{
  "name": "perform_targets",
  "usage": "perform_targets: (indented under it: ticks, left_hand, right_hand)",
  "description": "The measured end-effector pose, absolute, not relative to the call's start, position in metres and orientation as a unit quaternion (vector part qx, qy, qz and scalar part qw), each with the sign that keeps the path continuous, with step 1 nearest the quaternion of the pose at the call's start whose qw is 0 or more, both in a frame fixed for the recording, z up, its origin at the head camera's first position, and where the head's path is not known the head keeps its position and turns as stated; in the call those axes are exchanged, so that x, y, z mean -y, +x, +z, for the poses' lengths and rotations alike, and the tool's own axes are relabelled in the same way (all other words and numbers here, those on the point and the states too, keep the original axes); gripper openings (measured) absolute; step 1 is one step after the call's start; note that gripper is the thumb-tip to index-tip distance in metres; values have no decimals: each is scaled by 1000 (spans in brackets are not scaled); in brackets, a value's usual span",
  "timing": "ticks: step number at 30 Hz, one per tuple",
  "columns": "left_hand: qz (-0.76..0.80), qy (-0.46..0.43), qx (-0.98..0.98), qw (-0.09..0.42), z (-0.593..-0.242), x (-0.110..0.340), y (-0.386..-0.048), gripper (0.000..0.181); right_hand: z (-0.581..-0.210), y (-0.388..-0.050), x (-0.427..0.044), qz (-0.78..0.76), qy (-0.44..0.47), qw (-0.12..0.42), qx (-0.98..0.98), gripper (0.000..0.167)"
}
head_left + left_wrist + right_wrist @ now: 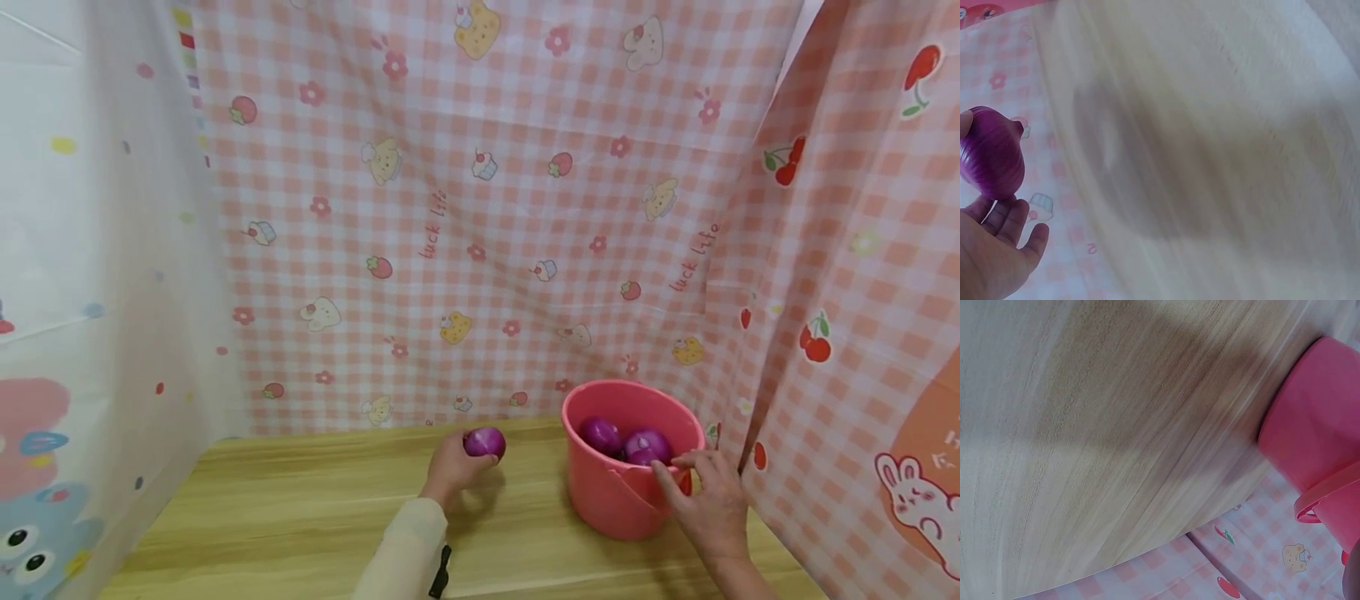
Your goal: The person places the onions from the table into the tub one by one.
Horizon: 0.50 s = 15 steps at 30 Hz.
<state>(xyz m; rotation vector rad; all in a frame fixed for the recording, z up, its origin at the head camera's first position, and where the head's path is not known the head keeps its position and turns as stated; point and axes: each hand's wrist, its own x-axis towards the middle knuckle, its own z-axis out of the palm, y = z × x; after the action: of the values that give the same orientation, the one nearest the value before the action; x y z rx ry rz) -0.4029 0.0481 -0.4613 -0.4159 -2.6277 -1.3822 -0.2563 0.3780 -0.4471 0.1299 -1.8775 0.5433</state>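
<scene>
My left hand (453,467) holds a red onion (486,443) between thumb and fingers above the wooden table. In the left wrist view the onion (992,153) has its pointed tip turned away from the palm, and part of the hand (994,253) shows below it. A pink bucket (611,504) stands upright at the right, with several red onions (647,445) inside. My right hand (712,504) grips the bucket's near right rim. Only the bucket's side (1319,419) and handle (1329,490) show well in the right wrist view.
A black strip-like object (441,573) lies on the table (300,517) beside the left forearm. A checked pink curtain (450,208) hangs behind the table, another (862,333) along the right, and a whitish sheet (150,333) along the left.
</scene>
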Motion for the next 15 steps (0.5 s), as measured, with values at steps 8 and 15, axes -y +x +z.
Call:
perform_targets:
  ticks: [8,15]
  left_hand:
    - [-459,-158,870,82,-443,-39,-410,64]
    - [-454,-154,873,87,-418,-38,-411,70]
  right_hand:
    - [-448,-256,-378,233,55,557,795,27]
    - [-446,-256,-376,241,47,550,798,27]
